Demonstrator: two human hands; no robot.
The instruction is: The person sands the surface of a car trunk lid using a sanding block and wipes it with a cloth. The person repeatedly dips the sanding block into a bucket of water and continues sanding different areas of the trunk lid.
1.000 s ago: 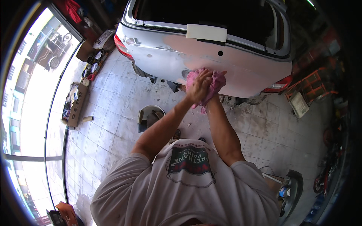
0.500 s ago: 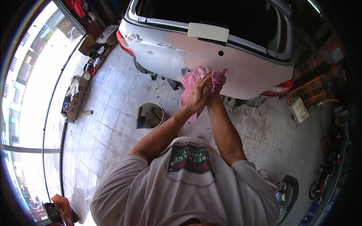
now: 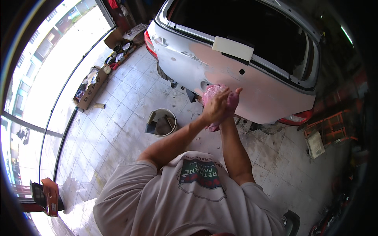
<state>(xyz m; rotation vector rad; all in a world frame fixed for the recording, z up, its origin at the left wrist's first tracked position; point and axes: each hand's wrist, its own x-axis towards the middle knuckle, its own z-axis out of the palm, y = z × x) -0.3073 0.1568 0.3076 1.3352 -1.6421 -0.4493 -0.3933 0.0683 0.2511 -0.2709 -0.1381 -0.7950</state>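
My left hand presses on a bunched pink cloth, fingers bent over it. My right hand holds the cloth from the right, partly hidden by it and my left hand, with a fingertip showing above. They are in front of the tailgate of a silver car, which has pinkish patches, a round dark hole and a pale rectangular piece at the lower edge of the rear window. I cannot tell whether the cloth touches the panel.
A bucket with dark contents sits on the tiled floor, left of my arms. Boxes of supplies line the bright glass front at left. An orange frame with a pale panel stands at right. A dark curved part lies at lower right.
The view has turned, so the car appears lower and farther right. My hands, still on the cloth, appear lower in the picture, and the cloth looks more tightly bunched.
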